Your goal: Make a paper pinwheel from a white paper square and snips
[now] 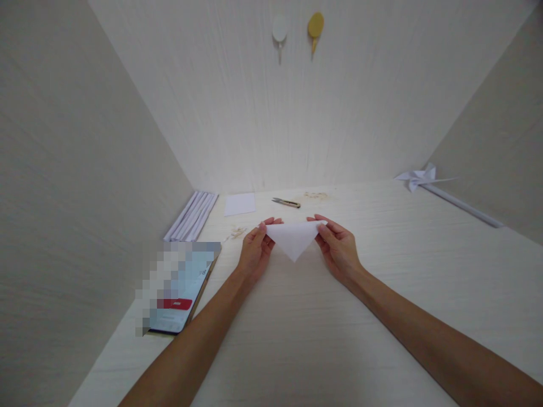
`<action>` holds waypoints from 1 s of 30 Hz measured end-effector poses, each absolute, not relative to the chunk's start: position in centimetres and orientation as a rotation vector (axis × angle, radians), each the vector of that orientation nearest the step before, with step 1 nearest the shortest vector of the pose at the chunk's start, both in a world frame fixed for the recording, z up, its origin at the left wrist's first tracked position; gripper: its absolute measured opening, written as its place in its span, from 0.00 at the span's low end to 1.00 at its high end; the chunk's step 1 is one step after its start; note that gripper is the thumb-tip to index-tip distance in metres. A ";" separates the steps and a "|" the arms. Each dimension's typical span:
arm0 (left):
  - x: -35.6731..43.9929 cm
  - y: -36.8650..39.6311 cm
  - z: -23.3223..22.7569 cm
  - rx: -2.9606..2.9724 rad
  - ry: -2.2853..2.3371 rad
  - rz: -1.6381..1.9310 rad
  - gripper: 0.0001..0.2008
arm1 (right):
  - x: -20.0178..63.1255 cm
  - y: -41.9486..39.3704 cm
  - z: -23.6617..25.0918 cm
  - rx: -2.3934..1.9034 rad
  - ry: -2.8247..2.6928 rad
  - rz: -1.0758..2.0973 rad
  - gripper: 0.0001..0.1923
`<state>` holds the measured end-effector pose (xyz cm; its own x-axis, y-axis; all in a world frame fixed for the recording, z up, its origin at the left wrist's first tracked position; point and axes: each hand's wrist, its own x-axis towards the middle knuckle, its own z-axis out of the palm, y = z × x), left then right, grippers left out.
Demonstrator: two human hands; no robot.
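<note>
Pinching a white paper triangle (294, 238) by its two upper corners, the left hand (255, 251) and right hand (338, 249) hold it point-down just above the pale worktop (297, 339), fingers closed on its edges; thread snips (286, 202) lie beyond, a phone (180, 294) to the left.

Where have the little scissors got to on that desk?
The small snips lie at the back of the desk, near the wall, just right of the loose white paper square and beyond the folded paper triangle.
</note>
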<state>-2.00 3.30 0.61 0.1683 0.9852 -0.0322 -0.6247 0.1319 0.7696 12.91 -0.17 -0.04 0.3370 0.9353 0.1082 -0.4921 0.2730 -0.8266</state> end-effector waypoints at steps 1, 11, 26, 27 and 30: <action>-2.0 3.3 0.6 0.703 0.636 1.290 0.08 | 12.9 -0.2 0.0 -0.781 -0.668 1.067 0.12; -2.0 3.2 0.8 0.708 0.618 1.272 0.07 | 12.9 -0.1 0.2 -0.782 -0.621 1.020 0.09; -2.1 3.2 0.6 0.737 0.623 1.251 0.08 | 12.9 -0.1 0.3 -0.764 -0.556 0.996 0.06; -2.1 3.2 0.6 0.734 0.624 1.252 0.08 | 12.9 -0.1 0.3 -0.762 -0.559 0.992 0.06; -2.1 3.2 0.7 0.729 0.626 1.250 0.07 | 12.9 -0.1 0.3 -0.760 -0.571 0.980 0.05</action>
<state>-2.09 3.20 0.72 0.2091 0.9775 -0.0282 -0.6082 0.1526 0.7790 12.89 -0.14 0.31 0.4505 0.8881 0.0918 -0.5175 0.3435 -0.7837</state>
